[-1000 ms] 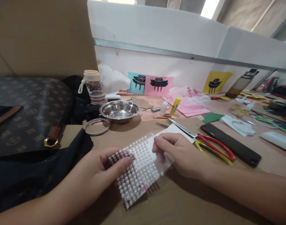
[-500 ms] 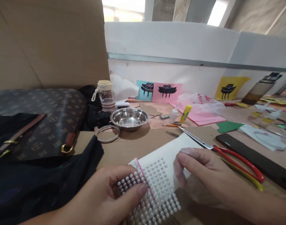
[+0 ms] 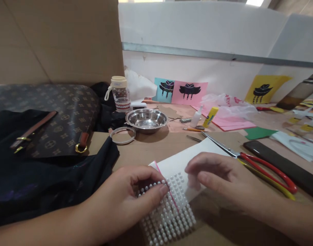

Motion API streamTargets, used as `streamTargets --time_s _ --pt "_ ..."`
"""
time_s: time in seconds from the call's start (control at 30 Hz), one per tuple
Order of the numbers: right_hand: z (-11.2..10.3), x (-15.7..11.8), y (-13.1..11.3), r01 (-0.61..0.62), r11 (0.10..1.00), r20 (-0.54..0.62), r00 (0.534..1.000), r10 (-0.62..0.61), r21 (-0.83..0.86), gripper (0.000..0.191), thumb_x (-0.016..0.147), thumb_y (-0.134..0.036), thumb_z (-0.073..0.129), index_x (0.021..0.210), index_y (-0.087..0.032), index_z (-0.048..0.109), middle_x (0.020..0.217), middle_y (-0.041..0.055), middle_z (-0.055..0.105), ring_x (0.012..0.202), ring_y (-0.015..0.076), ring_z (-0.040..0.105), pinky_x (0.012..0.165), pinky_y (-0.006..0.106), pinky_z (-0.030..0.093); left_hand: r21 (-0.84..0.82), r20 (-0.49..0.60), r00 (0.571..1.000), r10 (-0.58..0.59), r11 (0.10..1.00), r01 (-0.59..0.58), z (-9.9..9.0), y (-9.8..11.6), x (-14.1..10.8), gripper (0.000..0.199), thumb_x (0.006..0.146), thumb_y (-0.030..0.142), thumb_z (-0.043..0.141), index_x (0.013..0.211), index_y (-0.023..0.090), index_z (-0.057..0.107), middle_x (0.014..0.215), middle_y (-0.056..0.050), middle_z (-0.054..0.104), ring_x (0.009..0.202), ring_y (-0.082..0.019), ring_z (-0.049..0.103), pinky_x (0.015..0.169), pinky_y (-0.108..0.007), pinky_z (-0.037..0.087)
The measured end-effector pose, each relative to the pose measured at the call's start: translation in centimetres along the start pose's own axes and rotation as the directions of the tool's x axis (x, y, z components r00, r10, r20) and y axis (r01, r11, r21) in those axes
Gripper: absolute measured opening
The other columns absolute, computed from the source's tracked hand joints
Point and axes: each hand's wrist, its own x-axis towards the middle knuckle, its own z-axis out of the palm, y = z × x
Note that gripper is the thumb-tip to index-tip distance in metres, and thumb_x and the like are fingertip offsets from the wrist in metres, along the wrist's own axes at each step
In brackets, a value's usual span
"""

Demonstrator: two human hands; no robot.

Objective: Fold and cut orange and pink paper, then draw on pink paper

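Observation:
My left hand (image 3: 120, 198) pinches a sheet of self-adhesive pearls (image 3: 171, 222) between thumb and fingers, near its upper left part. Rows of small white beads cover the sheet, and a thin pink line runs slantwise across it. My right hand (image 3: 225, 181) hovers just right of the sheet with fingers curved and thumb apart; nothing shows in it. Beneath the hands a piece of white paper (image 3: 179, 159) lies on brown cardboard (image 3: 151, 150). Close beyond my right hand rest large scissors (image 3: 264, 167) with red and yellow handles.
Ahead stand a steel bowl (image 3: 147, 121), a clear ring (image 3: 122, 136), a glue bottle (image 3: 196, 118) and a yellow glue stick (image 3: 210, 117). A patterned bag (image 3: 66, 119) and dark cloth (image 3: 43, 184) take up the left. A dark long case (image 3: 279, 164) lies right.
The camera has tipped down and turned slightly left. My right hand's thumb and fingers have spread apart from a closer curl. My left hand still grips the pearl sheet.

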Motion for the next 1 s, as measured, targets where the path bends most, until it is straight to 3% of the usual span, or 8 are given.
streamTargets --time_s 0.13,0.3,0.53,0.63,0.73,0.8,0.9,1.0 --pt "0.2 -0.1 0.1 -0.022 1.0 -0.006 1.0 0.022 -0.015 0.028 0.087 -0.051 0.066 0.084 -0.023 0.069 0.073 0.0007 0.068 0.072 0.0154 0.063 0.064 0.025 0.048 0.042 0.064 0.998 0.02 0.999 -0.022 0.1 0.4 -0.2 0.021 0.087 0.034 0.057 0.082 0.022 0.074 0.076 0.002 0.075 0.072 -0.016 0.068 0.064 -0.02 0.051" --pt "0.4 -0.4 -0.4 -0.089 0.994 0.026 0.995 0.091 -0.067 0.032 0.088 -0.051 0.063 0.076 -0.021 0.067 0.069 0.0016 0.067 0.064 0.0143 0.06 0.054 0.022 0.043 -0.035 0.108 0.99 0.09 0.996 -0.087 0.2 0.6 -0.1 0.026 0.085 0.035 0.052 0.083 0.022 0.074 0.077 0.0 0.076 0.073 -0.018 0.069 0.065 -0.02 0.053" --pt "0.9 0.0 -0.8 -0.108 0.992 0.042 0.993 0.111 -0.064 0.03 0.092 -0.043 0.059 0.073 -0.02 0.063 0.065 -0.001 0.064 0.061 0.0121 0.059 0.055 0.021 0.047 0.011 0.144 0.989 -0.021 1.0 0.02 0.1 0.1 0.2 0.029 0.09 0.037 0.05 0.086 0.02 0.073 0.079 -0.001 0.073 0.074 -0.017 0.066 0.064 -0.021 0.05" --pt "0.8 0.1 -0.1 0.048 0.985 -0.057 0.997 -0.058 -0.167 0.014 0.092 -0.037 0.063 0.091 -0.024 0.067 0.084 -0.0003 0.07 0.08 0.0147 0.066 0.072 0.025 0.053 0.008 0.16 0.987 -0.024 1.0 0.023 0.1 -0.3 0.2 0.029 0.093 0.037 0.049 0.082 0.019 0.07 0.074 0.001 0.067 0.069 -0.015 0.061 0.06 -0.02 0.047" --pt "0.4 -0.2 0.1 0.303 0.863 -0.165 0.904 -0.394 -0.405 0.023 0.089 -0.03 0.069 0.111 -0.028 0.063 0.11 0.0017 0.067 0.105 0.018 0.063 0.09 0.03 0.051 0.008 0.158 0.987 -0.008 1.0 0.007 0.3 -0.7 0.4 0.031 0.094 0.039 0.048 0.078 0.02 0.067 0.071 0.002 0.061 0.066 -0.014 0.056 0.058 -0.021 0.044" --pt "0.3 -0.4 -0.2 0.427 0.706 -0.073 0.826 -0.558 -0.565 0.018 0.089 -0.021 0.067 0.106 -0.027 0.064 0.112 0.003 0.065 0.108 0.0182 0.06 0.094 0.031 0.049 -0.003 0.171 0.985 -0.013 1.0 0.014 0.4 -0.8 0.4 0.033 0.095 0.041 0.047 0.078 0.02 0.067 0.071 0.002 0.061 0.066 -0.015 0.055 0.058 -0.022 0.043" --pt "0.7 -0.6 -0.8 0.548 0.51 0.133 0.757 -0.64 -0.663 0.014 0.091 -0.013 0.063 0.099 -0.024 0.066 0.102 0.0029 0.067 0.103 0.0185 0.059 0.094 0.033 0.048 -0.047 0.196 0.98 -0.029 0.998 0.039 0.6 -0.9 0.4 0.034 0.095 0.042 0.047 0.082 0.021 0.069 0.073 0.001 0.064 0.068 -0.016 0.058 0.059 -0.023 0.043" --pt "1.3 -0.5 -0.9 0.555 0.548 0.147 0.774 -0.616 -0.626 0.014 0.092 -0.017 0.062 0.106 -0.021 0.064 0.102 0.0039 0.069 0.102 0.0191 0.061 0.092 0.033 0.05 -0.072 0.191 0.981 -0.031 0.996 0.045 0.7 -1.1 0.3 0.033 0.094 0.044 0.049 0.084 0.021 0.071 0.076 0.001 0.067 0.071 -0.017 0.06 0.059 -0.024 0.043"
